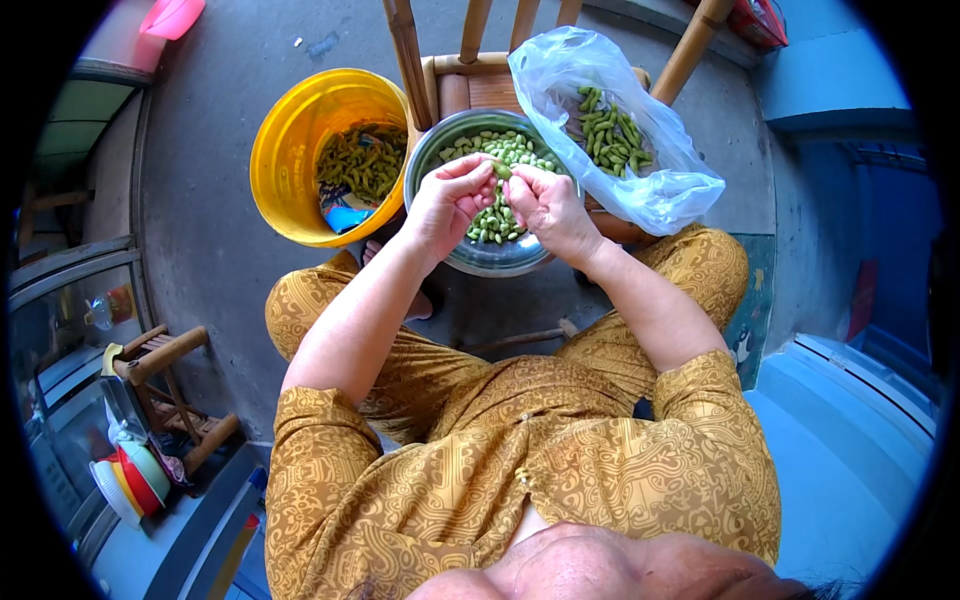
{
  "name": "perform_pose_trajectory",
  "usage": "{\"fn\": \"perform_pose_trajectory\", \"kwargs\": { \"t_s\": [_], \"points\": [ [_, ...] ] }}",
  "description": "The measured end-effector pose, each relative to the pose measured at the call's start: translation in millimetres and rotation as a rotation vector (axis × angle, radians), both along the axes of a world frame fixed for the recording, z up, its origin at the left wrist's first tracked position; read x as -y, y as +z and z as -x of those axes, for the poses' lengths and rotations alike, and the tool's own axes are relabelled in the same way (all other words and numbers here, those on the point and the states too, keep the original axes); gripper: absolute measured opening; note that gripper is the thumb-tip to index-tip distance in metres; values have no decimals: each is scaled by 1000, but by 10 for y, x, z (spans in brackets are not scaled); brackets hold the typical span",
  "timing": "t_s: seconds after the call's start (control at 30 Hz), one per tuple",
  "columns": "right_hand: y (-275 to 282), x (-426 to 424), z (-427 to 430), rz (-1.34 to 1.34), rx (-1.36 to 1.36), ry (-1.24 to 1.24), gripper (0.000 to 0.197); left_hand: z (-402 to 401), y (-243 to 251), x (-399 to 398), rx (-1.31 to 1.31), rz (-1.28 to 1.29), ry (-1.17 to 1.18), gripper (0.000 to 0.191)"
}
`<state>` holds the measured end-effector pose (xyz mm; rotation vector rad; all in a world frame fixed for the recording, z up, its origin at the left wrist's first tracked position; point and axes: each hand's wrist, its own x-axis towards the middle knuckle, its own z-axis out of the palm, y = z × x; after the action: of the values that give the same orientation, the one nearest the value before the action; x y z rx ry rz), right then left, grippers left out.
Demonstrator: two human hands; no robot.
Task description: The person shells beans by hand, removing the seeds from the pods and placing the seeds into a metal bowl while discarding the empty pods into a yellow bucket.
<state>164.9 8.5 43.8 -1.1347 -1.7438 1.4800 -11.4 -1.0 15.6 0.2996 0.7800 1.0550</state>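
Between the fingertips of my left hand and my right hand is a green soybean pod, pinched from both sides. Both hands hover over a metal bowl that holds many shelled green soybeans. The bowl rests at the front of a bamboo chair, and my hands cover part of its contents. Right of the bowl, a translucent plastic bag lies spread, with unshelled green pods in it. On the left stands a yellow bucket containing pods or husks and some wrappers.
A small bamboo stool stands on the left, near stacked plastic basins. My knees flank the bowl. A pink plastic basin is at the upper left, a red basket at the upper right. A blue wall bounds the right side.
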Motion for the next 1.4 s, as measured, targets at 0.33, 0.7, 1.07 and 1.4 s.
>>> {"fn": "perform_pose_trajectory", "kwargs": {
  "t_s": [0.33, 0.7, 1.07, 1.4],
  "points": [
    [-201, -8, -48, 1064, -758, -66, 28, -34, -49, 11, 68, -11, -69, 23],
    [-130, -17, 18, -272, 217, -156, 19, -121, -45, -3, -327, -265, -119, 20],
    [-315, -46, -50, 478, -277, -180, 31, -93, -121, -8, -138, -140, -59, 23],
    [-249, -133, -47, 213, -158, -138, 19, -63, -58, -27, -230, -117, -50, 20]
  ]
}}
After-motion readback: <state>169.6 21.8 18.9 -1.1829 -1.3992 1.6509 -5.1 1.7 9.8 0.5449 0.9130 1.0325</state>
